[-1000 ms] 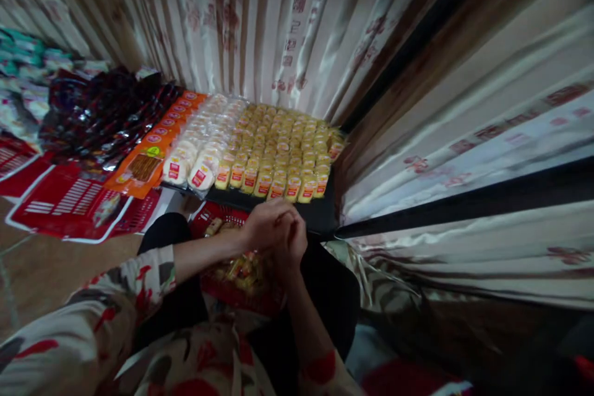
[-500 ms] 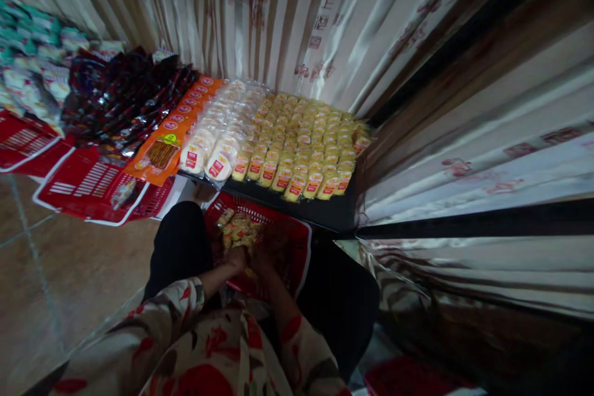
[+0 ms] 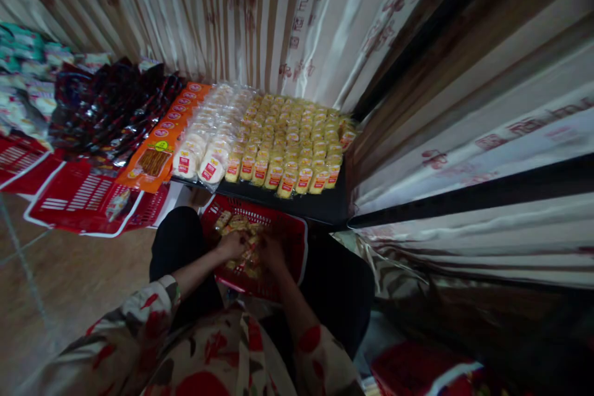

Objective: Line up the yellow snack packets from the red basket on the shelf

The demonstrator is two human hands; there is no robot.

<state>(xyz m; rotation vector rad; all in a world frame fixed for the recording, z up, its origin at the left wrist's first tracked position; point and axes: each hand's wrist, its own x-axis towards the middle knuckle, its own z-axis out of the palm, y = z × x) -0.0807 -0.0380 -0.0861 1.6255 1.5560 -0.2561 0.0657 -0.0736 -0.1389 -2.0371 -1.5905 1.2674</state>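
Note:
Between my knees a red plastic basket holds a loose pile of small yellow snacks in clear wrappers. Into it reaches my left hand, its fingers bent closed over the pile; what they hold is too dim to make out. Close by on the right, also inside the basket, is my right hand, dark and blurred, with its fingers not discernible. Beyond the basket, rows of wrapped yellow snacks with orange-and-red labels stand on a black surface.
Left of the yellow rows lie round white wrapped crackers, an orange snack packet and dark shiny packets. Another red basket with a white handle stands at the left. Patterned curtains hang behind and along the right.
My hands have moved slightly up and apart over the pile, showing more snacks between them. The whole view has shifted a little, with the shelf goods now farther left.

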